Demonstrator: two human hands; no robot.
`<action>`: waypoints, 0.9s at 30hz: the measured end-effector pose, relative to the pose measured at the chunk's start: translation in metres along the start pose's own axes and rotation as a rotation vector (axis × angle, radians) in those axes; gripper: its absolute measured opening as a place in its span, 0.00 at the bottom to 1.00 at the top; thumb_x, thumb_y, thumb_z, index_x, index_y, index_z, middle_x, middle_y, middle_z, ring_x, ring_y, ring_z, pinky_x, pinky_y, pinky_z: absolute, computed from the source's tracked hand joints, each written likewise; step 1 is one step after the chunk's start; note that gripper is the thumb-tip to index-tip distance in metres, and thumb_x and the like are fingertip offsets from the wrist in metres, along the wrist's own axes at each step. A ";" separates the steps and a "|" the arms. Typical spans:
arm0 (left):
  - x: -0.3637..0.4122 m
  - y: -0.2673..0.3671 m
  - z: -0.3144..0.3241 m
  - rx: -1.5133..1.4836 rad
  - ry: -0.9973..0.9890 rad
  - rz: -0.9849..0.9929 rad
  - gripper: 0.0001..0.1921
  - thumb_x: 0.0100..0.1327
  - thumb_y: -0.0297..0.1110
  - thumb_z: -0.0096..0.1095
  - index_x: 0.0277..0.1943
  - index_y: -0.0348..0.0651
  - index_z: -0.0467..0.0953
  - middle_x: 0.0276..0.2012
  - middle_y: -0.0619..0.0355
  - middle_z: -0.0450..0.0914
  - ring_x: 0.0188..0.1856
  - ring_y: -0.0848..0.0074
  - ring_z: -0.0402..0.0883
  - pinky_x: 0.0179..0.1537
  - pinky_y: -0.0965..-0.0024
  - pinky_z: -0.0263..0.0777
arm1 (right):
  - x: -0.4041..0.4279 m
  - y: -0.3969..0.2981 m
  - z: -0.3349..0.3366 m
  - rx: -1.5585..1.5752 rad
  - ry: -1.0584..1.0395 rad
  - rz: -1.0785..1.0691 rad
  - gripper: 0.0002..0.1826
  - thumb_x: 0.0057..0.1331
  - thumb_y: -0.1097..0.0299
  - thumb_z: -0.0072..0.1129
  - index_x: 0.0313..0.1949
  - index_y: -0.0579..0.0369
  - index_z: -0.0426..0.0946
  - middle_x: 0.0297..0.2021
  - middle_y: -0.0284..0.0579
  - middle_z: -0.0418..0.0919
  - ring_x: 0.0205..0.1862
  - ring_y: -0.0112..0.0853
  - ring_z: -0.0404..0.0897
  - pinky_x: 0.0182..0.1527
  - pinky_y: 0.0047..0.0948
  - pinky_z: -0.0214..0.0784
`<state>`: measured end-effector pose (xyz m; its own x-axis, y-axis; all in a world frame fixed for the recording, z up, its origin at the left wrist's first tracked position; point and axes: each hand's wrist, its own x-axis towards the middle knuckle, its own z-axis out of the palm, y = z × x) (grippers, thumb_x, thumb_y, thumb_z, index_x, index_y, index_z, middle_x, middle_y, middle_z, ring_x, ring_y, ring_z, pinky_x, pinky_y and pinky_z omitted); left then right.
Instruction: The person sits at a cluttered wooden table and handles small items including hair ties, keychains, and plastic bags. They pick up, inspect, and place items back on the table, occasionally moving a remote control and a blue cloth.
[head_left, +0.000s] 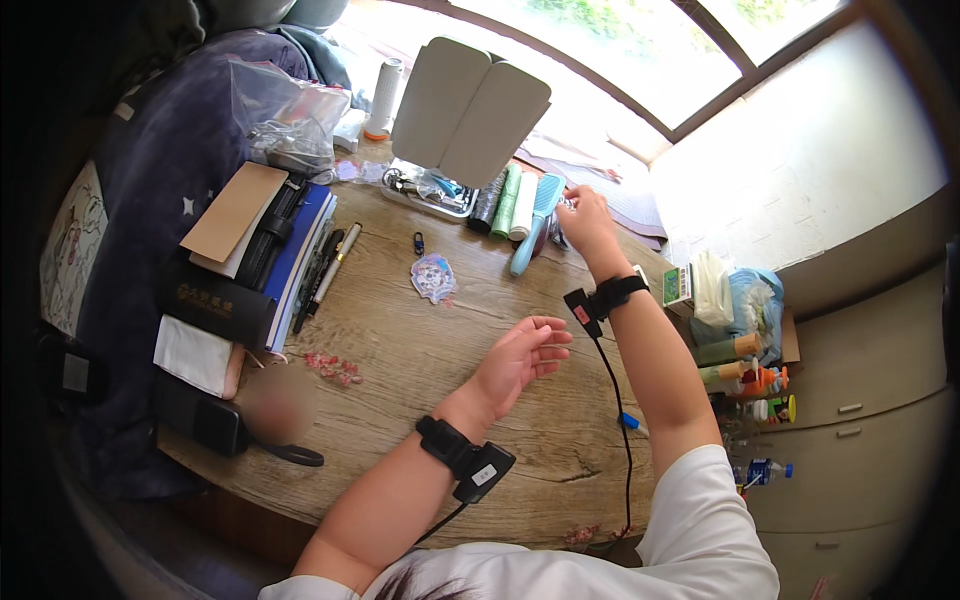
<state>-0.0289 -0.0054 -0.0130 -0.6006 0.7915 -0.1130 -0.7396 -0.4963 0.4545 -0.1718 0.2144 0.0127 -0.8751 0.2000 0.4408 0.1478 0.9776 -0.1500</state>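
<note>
My right hand (587, 223) reaches to the far right part of the wooden table (390, 405). Its fingertips are at some small dark and shiny things beside a light-blue hairbrush (538, 225); whether they grip one is hidden. My left hand (525, 358) hovers over the table's middle, fingers apart, holding nothing. Left of the hairbrush lie a white roll (524, 205), a green roll (506, 201) and a black roll (487, 202). A keychain charm (433, 278) with a cartoon print and a dark clasp lies flat beyond my left hand.
An open white box (431, 196) of small items has its lid (469, 112) raised. Pens (334, 266), a stack of notebooks (300, 247) and a dark case (217, 307) occupy the left. A blue-capped marker (632, 423) lies near my right forearm. Bottles (727, 349) stand at right.
</note>
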 end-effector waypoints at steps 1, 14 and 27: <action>-0.001 0.000 -0.002 0.002 0.009 0.002 0.14 0.70 0.37 0.46 0.53 0.43 0.69 0.47 0.58 0.77 0.47 0.77 0.76 0.50 0.71 0.69 | -0.002 -0.024 -0.010 0.153 -0.154 -0.017 0.15 0.58 0.61 0.56 0.41 0.58 0.77 0.34 0.52 0.80 0.37 0.40 0.80 0.43 0.35 0.72; 0.008 -0.012 -0.018 -0.325 0.208 0.033 0.14 0.70 0.40 0.38 0.42 0.45 0.72 0.34 0.63 0.77 0.38 0.76 0.75 0.48 0.66 0.71 | -0.041 -0.153 -0.037 0.161 -0.770 -0.579 0.27 0.49 0.54 0.70 0.44 0.56 0.75 0.39 0.49 0.77 0.44 0.43 0.77 0.46 0.37 0.71; 0.008 -0.010 -0.016 -0.317 0.169 0.065 0.18 0.71 0.40 0.34 0.49 0.39 0.72 0.47 0.55 0.78 0.50 0.71 0.76 0.56 0.63 0.70 | -0.034 -0.144 -0.023 0.258 -0.939 -0.423 0.27 0.46 0.58 0.72 0.40 0.63 0.75 0.38 0.52 0.79 0.42 0.44 0.78 0.43 0.35 0.71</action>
<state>-0.0313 0.0006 -0.0323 -0.6714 0.6978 -0.2495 -0.7399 -0.6503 0.1723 -0.1527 0.0686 0.0401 -0.8535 -0.3924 -0.3430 -0.2581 0.8900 -0.3759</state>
